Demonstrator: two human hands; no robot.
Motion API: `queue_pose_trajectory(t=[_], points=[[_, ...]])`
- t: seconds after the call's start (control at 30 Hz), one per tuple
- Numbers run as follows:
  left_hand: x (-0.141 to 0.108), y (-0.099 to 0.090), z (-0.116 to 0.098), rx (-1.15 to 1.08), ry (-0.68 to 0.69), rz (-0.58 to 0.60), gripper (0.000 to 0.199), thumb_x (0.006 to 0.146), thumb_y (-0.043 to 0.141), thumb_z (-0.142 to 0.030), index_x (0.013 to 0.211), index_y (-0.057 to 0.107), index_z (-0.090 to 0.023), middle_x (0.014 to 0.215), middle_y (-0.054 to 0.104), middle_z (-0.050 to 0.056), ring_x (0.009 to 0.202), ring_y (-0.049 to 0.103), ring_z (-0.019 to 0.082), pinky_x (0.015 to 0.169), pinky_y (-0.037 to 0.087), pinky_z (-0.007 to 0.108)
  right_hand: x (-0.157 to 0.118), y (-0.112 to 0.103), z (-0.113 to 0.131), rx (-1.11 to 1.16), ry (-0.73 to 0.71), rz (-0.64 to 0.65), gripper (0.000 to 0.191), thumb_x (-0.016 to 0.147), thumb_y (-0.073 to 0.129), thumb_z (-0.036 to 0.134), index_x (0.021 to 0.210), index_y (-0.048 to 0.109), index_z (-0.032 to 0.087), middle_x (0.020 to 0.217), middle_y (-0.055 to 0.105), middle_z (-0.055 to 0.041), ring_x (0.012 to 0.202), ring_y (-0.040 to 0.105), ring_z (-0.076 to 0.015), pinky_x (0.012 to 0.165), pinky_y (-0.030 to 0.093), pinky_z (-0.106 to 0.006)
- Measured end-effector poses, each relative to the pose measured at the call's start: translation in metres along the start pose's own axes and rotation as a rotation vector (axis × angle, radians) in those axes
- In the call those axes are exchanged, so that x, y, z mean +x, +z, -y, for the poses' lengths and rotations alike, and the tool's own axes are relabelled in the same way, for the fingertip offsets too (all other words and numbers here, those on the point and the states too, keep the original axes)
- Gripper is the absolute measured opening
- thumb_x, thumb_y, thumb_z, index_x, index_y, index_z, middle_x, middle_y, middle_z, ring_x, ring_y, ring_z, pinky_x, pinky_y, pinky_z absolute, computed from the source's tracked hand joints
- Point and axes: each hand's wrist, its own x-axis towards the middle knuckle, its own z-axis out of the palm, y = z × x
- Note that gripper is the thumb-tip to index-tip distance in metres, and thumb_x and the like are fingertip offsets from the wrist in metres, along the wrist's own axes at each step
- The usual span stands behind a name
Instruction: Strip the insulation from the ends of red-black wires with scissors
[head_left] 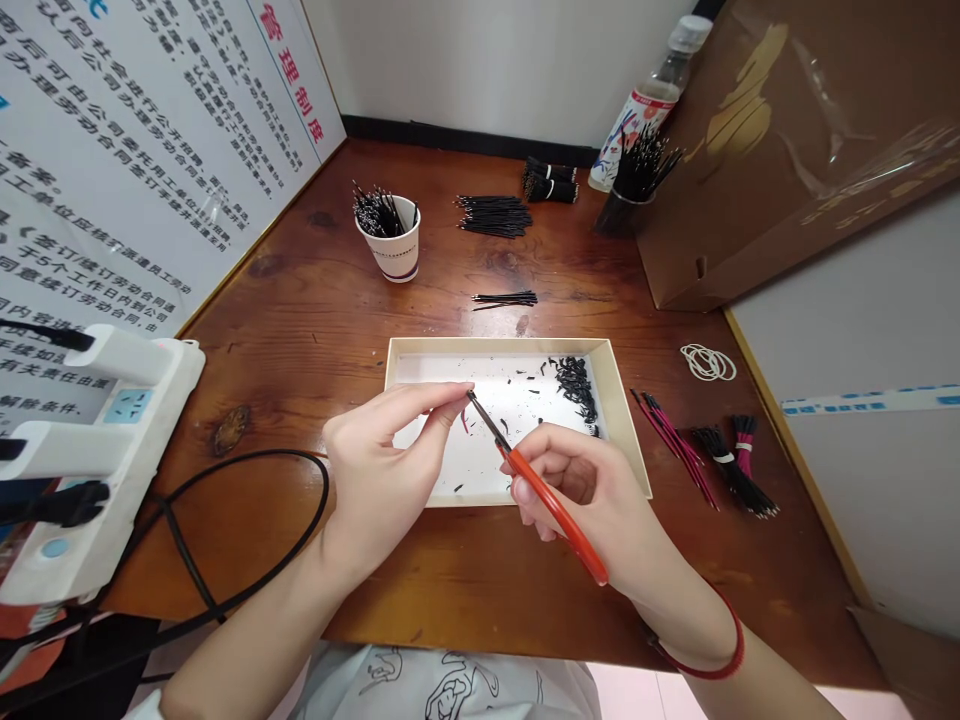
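My left hand (379, 470) sits over a shallow white cardboard tray (495, 346), thumb and forefinger pinched together at the tip of the scissors. Whatever lies in that pinch is too small to make out. My right hand (574, 490) grips red-handled scissors (559, 510), whose black blades (486, 420) point up and left toward my left fingertips. Inside the tray, a heap of black wire snippets (577, 388) lies near the right wall, with scattered bits around it.
On the wooden desk (300, 300) stand a paper cup of black wires (388, 240) and black wire bundles (493, 215). Red-and-black wires (675, 450) and rubber bands (709, 363) lie right. A power strip (97, 460) and black cable (225, 530) lie left.
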Motion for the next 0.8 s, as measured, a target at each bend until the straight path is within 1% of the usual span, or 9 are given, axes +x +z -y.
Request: queue_pose_trajectory(t=[0.17,0.27,0.53,0.73,0.8], points=[[-0.0002,0.0007,0.0009,0.002,0.021,-0.003,0.022,0.082,0.068,-0.009,0.088,0.078,-0.027,0.082,0.078,-0.003,0.077,0.074,0.016,0.070,0.059,0.027,-0.0002,-0.0007,0.0001,0.032,-0.003,0.022,0.030,0.067,0.084,0.036,0.068,0.059,0.019,0.049,0.056,0.0054,0.040,0.043,-0.0058,0.038,0.031,-0.020],[-0.0007,0.0005,0.0009,0.007,0.023,-0.011,0.022,0.081,0.068,-0.008,0.087,0.078,-0.027,0.081,0.078,-0.003,0.075,0.074,0.016,0.068,0.058,0.026,-0.0010,-0.0010,-0.0008,0.053,-0.016,0.035,0.029,0.068,0.084,0.034,0.068,0.059,0.019,0.050,0.057,0.0052,0.040,0.044,-0.0055,0.038,0.031,-0.019],[-0.0013,-0.0001,0.0017,0.024,0.049,-0.005,0.025,0.082,0.066,-0.007,0.087,0.078,-0.028,0.083,0.078,-0.004,0.077,0.074,0.016,0.071,0.059,0.027,-0.0045,0.0005,0.0016,0.021,0.011,-0.009,0.028,0.069,0.084,0.031,0.068,0.059,0.018,0.050,0.053,0.0066,0.043,0.043,-0.0055,0.040,0.034,-0.019],[-0.0013,0.0001,0.0026,0.012,0.050,-0.005,0.026,0.081,0.067,-0.005,0.086,0.078,-0.027,0.083,0.078,-0.005,0.075,0.073,0.013,0.069,0.057,0.023,-0.0057,-0.0001,0.0007,-0.001,-0.013,-0.009,0.025,0.070,0.083,0.026,0.068,0.059,0.017,0.051,0.055,0.0060,0.043,0.044,-0.0050,0.042,0.034,-0.018],[-0.0007,0.0004,0.0017,-0.013,0.017,-0.006,0.023,0.080,0.069,-0.006,0.085,0.078,-0.026,0.081,0.078,-0.005,0.074,0.073,0.013,0.069,0.057,0.021,-0.0069,-0.0006,0.0001,-0.018,-0.027,-0.007,0.024,0.071,0.082,0.026,0.069,0.059,0.017,0.051,0.055,0.0060,0.043,0.044,-0.0052,0.042,0.035,-0.018]])
